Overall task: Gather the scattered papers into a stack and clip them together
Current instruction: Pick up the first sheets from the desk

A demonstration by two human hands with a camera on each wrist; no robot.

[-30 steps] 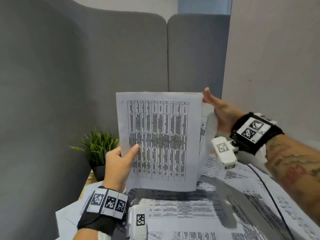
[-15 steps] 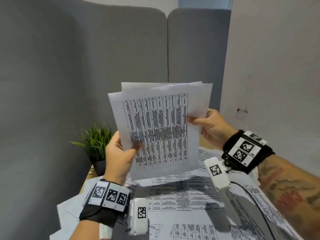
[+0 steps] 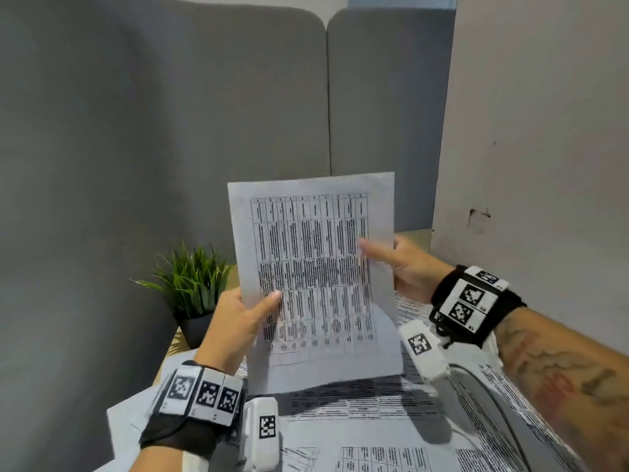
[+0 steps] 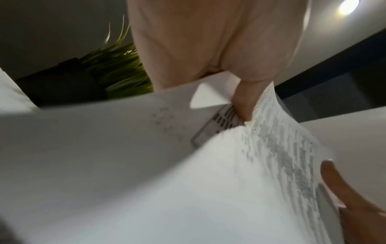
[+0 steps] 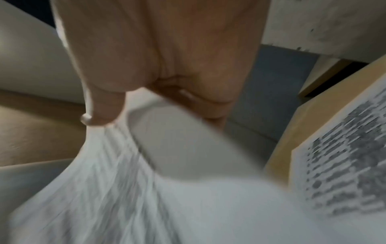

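Note:
A thin stack of printed papers (image 3: 316,274) stands upright above the desk, its table print facing me. My left hand (image 3: 238,318) grips its lower left edge, thumb on the front. My right hand (image 3: 398,267) pinches the right edge at mid height, thumb across the print. In the left wrist view the thumb presses the papers (image 4: 208,165) against the fingers behind. The right wrist view is blurred but shows a thumb on the papers (image 5: 125,173). More printed sheets (image 3: 357,420) lie scattered flat on the desk below. No clip is in view.
A small potted plant (image 3: 190,287) stands at the back left of the desk. Grey padded partitions (image 3: 170,131) close the back and left, a white wall (image 3: 544,131) the right. A black cable (image 3: 503,413) runs over the sheets on the right.
The held stack dipped and tilted, then came back upright and squared. My right hand moved from the upper right corner down to the right edge and now pinches it.

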